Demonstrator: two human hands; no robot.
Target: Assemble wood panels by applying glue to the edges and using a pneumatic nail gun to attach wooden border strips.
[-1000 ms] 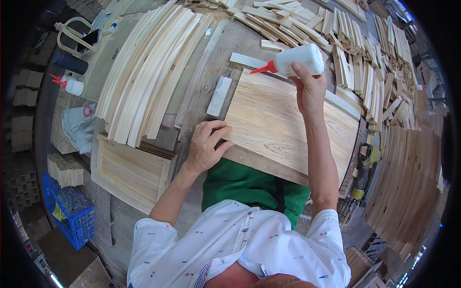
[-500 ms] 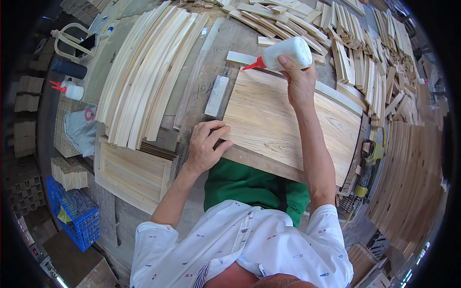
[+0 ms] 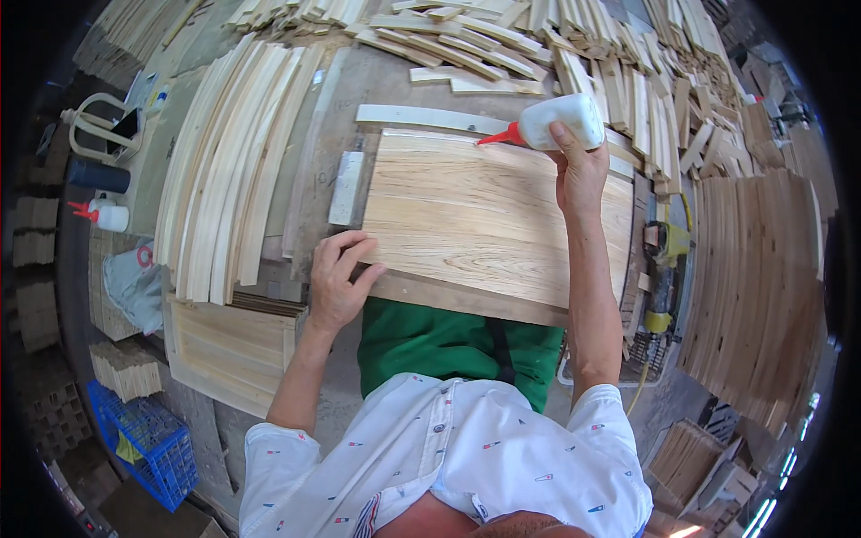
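Note:
A flat wooden panel (image 3: 466,215) with visible grain lies on the work surface in front of me. My right hand (image 3: 578,161) is wrapped round a white squeeze bottle (image 3: 560,124) with a red nozzle. The bottle is tilted almost flat, its tip pointing left at the panel's far edge; a thin whitish line runs along that edge left of the tip. My left hand (image 3: 339,278) rests at the panel's near left corner, fingers apart and fingertips on its edge. Beyond the panel runs a pale strip (image 3: 421,117), and a short pale block (image 3: 346,188) lies to its left.
Long wooden slats (image 3: 224,170) are stacked at left, above a framed panel (image 3: 229,350). Loose wood pieces (image 3: 457,49) pile up at the back. A power tool (image 3: 664,240) and stacked boards (image 3: 753,287) stand at right. A blue crate (image 3: 148,448) sits lower left.
My right hand has moved the bottle's tip rightward along the panel's far edge. My left hand stays at the near left corner. The whole view has shifted.

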